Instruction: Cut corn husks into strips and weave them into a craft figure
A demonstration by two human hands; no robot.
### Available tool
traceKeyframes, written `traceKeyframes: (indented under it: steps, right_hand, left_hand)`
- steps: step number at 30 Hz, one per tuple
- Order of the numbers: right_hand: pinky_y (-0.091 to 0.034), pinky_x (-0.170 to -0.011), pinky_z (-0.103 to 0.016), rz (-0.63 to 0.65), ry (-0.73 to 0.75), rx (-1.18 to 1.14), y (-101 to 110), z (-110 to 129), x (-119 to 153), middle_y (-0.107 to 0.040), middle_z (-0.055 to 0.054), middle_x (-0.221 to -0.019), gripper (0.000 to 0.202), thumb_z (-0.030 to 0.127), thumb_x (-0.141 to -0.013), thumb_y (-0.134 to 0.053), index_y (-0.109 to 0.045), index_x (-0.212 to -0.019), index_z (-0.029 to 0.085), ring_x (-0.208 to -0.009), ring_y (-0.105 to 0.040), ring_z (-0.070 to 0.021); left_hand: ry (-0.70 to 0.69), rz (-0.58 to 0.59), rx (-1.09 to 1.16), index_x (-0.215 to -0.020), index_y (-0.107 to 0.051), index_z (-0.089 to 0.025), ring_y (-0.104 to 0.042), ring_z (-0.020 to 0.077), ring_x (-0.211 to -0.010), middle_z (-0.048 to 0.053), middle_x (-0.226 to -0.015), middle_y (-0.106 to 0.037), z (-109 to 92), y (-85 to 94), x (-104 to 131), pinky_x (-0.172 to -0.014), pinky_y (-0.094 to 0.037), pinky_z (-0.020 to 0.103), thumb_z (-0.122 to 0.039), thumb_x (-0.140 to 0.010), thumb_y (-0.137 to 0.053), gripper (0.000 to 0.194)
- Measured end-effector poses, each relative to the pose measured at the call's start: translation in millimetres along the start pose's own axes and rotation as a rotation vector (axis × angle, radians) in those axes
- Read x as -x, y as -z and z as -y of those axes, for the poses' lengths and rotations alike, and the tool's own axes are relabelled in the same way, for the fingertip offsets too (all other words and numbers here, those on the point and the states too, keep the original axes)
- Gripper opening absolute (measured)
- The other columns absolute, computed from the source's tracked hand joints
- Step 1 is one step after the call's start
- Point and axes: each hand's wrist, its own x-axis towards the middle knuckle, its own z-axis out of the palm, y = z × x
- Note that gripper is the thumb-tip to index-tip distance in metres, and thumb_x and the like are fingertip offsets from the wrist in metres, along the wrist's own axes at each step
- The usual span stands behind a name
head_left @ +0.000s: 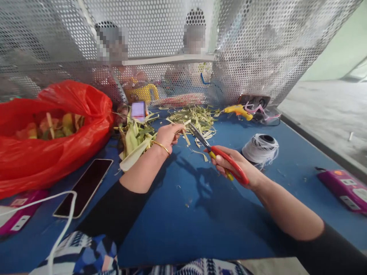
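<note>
My right hand point(229, 164) is closed round the handles of a pair of scissors point(229, 162), red on one side and yellow on the other. Their blades point up and left, close to the fingertips of my left hand point(169, 135). Pinched in those fingers is a pale strip of dried husk point(187, 123). Behind both hands lies a heap of cut husk strips point(197, 116). Larger husk leaves point(132, 143) rest left of my left hand, partly behind its wrist. A spool of white string point(260, 149) stands to the right of my right hand.
At left, a red plastic bag point(94, 114) gapes over husk pieces. A phone point(86, 187) and a white cable point(71, 214) lie nearer. Purple power strips point(344, 187) are at both sides. A yellow glue gun point(238, 111) and safety glasses point(262, 110) sit by the perforated metal screen point(160, 34); people are behind it.
</note>
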Motion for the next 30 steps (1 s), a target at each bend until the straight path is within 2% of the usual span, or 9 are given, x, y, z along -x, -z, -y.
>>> traceKeyframes:
  steps: [7, 14, 20, 26, 30]
  right_hand:
    - [-0.03, -0.041, -0.022, -0.083, -0.042, 0.108, -7, -5, -5, -0.044, 0.007, -0.057, 0.061, 0.065, -0.066, -0.07, -0.061, -0.099, 0.014, -0.047, -0.039, -0.0067]
    - [-0.026, -0.04, -0.021, -0.139, -0.054, 0.001, -11, -10, -10, -0.045, 0.008, -0.059, 0.059, 0.057, -0.06, -0.077, -0.066, -0.097, 0.012, -0.046, -0.036, -0.0043]
    - [-0.026, -0.037, -0.02, -0.126, -0.055, -0.065, -12, -14, -11, -0.044, 0.008, -0.058, 0.057, 0.057, -0.061, -0.076, -0.066, -0.096, 0.013, -0.042, -0.035, -0.0032]
    - [-0.026, -0.033, -0.018, -0.136, -0.113, -0.066, -16, -7, -8, -0.042, 0.01, -0.055, 0.052, 0.057, -0.057, -0.078, -0.06, -0.083, 0.016, -0.039, -0.035, -0.003]
    - [-0.025, -0.033, -0.018, -0.14, -0.121, -0.074, -18, -6, -7, -0.038, 0.011, -0.052, 0.054, 0.061, -0.057, -0.077, -0.059, -0.082, 0.016, -0.038, -0.032, -0.0028]
  left_hand:
    - [0.032, 0.01, -0.04, -0.055, -0.057, -0.013, -0.033, 0.0028, -0.039, -0.003, -0.052, -0.055, 9, -8.6, 8, -0.037, -0.014, 0.017, -0.018, -0.054, -0.066, 0.011]
    - [0.055, 0.045, -0.069, -0.055, -0.056, -0.013, -0.031, 0.0024, -0.038, -0.003, -0.05, -0.053, 16, -13.9, 12, -0.037, -0.013, 0.017, -0.018, -0.054, -0.064, 0.009]
    - [0.053, 0.056, -0.044, -0.054, -0.055, -0.013, -0.03, 0.0018, -0.037, -0.003, -0.049, -0.052, 19, -15.1, 10, -0.037, -0.012, 0.017, -0.017, -0.055, -0.065, 0.011]
    - [0.061, 0.042, -0.016, -0.053, -0.053, -0.013, -0.031, 0.0019, -0.037, -0.004, -0.047, -0.05, 21, -14.5, 10, -0.036, -0.012, 0.016, -0.016, -0.055, -0.064, 0.012]
    - [0.067, 0.042, -0.014, -0.053, -0.053, -0.013, -0.031, 0.0018, -0.037, -0.004, -0.047, -0.05, 21, -14.5, 9, -0.035, -0.013, 0.015, -0.015, -0.056, -0.064, 0.012]
